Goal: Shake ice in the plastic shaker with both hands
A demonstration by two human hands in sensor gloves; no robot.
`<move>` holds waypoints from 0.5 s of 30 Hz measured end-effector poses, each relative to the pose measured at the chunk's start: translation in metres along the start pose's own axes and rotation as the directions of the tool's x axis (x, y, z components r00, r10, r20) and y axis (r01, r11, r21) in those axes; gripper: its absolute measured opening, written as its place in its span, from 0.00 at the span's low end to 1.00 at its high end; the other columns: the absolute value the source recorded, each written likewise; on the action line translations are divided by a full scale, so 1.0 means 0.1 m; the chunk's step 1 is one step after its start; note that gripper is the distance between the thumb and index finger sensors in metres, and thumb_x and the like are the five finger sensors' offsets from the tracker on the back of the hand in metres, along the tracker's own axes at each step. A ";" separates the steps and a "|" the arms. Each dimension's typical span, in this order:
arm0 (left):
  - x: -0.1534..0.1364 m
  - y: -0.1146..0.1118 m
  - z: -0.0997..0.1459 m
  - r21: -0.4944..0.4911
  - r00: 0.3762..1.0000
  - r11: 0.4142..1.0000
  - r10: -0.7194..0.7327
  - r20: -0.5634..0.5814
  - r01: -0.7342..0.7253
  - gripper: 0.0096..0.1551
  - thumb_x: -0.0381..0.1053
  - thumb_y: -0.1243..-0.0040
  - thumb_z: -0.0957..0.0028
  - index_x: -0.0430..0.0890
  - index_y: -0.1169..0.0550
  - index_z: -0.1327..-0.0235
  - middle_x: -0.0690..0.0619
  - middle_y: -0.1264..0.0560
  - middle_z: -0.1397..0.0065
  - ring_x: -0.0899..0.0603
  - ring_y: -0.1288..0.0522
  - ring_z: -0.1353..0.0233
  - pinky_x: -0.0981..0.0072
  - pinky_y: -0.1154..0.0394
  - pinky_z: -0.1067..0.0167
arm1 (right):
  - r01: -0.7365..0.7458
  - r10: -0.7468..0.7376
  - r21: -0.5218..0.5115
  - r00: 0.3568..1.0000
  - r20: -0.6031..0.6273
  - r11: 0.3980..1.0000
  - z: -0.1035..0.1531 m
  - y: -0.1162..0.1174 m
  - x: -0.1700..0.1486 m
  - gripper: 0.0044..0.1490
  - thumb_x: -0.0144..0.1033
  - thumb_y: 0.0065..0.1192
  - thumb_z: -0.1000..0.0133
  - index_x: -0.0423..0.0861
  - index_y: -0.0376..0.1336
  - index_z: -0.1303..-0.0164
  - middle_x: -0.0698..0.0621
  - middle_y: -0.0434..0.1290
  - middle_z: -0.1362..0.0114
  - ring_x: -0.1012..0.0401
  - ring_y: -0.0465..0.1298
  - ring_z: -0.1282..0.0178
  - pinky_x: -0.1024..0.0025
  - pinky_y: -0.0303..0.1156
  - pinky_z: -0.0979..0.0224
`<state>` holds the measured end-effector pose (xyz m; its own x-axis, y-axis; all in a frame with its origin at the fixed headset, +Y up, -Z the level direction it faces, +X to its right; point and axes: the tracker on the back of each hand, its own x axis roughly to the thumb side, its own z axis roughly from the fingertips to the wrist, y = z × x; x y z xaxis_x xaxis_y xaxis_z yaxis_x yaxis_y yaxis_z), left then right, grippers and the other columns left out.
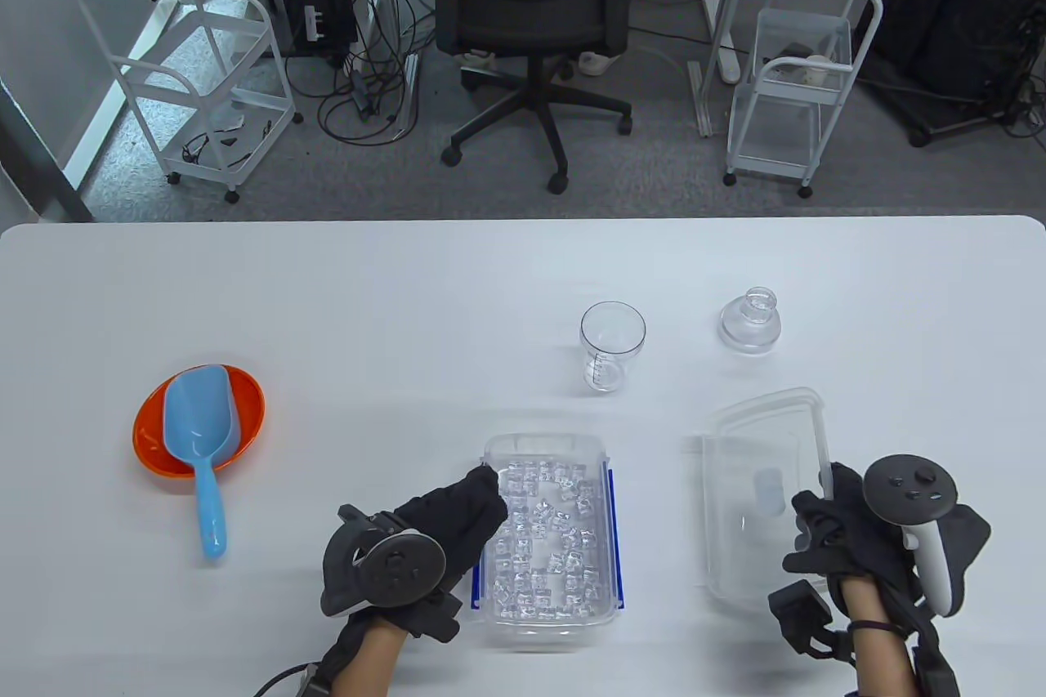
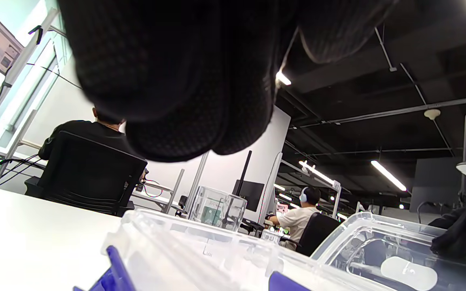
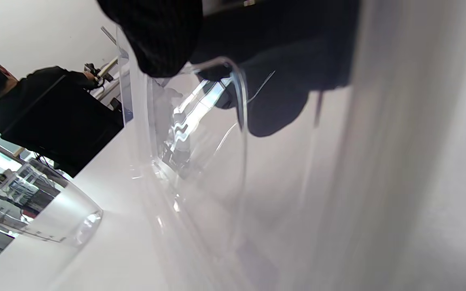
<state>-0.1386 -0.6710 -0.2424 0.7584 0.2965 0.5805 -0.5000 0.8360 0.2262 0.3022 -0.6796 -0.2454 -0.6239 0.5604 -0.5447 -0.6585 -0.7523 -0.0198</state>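
The ice container (image 1: 547, 533) is being touched at its left rim by the left hand (image 1: 458, 513); its grip cannot be determined. The clear lid (image 1: 764, 484) is being gripped by the right hand (image 1: 842, 533).

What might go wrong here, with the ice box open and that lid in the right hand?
The right hand holds the clear lid by one edge; it may slip or clatter onto the table. The shaker cup is narrow and stands apart from the ice box, so cubes might spill on the way. The scoop lies far left in the orange bowl.
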 end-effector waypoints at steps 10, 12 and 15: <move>0.00 -0.04 -0.01 -0.039 1.000 0.999 -0.022 -0.001 0.022 0.28 0.55 0.48 0.40 0.35 0.24 0.40 0.44 0.15 0.46 0.40 0.14 0.51 0.70 0.16 0.63 | -0.032 0.036 0.144 0.999 -0.021 0.989 -0.21 0.27 -0.11 0.52 0.47 0.70 0.56 0.43 0.54 0.23 0.48 0.78 0.47 0.55 0.84 0.59 0.67 0.82 0.59; 0.00 -0.04 -0.01 -0.046 1.000 0.999 -0.022 -0.002 0.022 0.28 0.55 0.48 0.40 0.35 0.24 0.40 0.44 0.15 0.46 0.40 0.14 0.51 0.70 0.16 0.62 | -0.090 0.094 0.114 0.995 -0.027 0.989 -0.22 0.31 -0.10 0.52 0.48 0.70 0.56 0.42 0.54 0.23 0.48 0.78 0.47 0.55 0.84 0.60 0.67 0.82 0.60; -0.01 -0.04 -0.01 -0.051 1.000 0.998 -0.025 -0.001 0.025 0.29 0.55 0.49 0.40 0.34 0.24 0.40 0.44 0.15 0.46 0.39 0.14 0.51 0.70 0.16 0.63 | -0.253 0.257 0.082 0.965 -0.054 0.964 -0.23 0.39 -0.08 0.52 0.48 0.70 0.55 0.42 0.53 0.23 0.49 0.78 0.47 0.56 0.84 0.59 0.68 0.82 0.59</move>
<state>-0.1365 -0.6738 -0.2446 0.7712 0.2760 0.5737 -0.4591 0.8654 0.2008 0.2917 -0.7212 -0.2613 -0.7487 0.3283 -0.5758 -0.5117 -0.8385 0.1872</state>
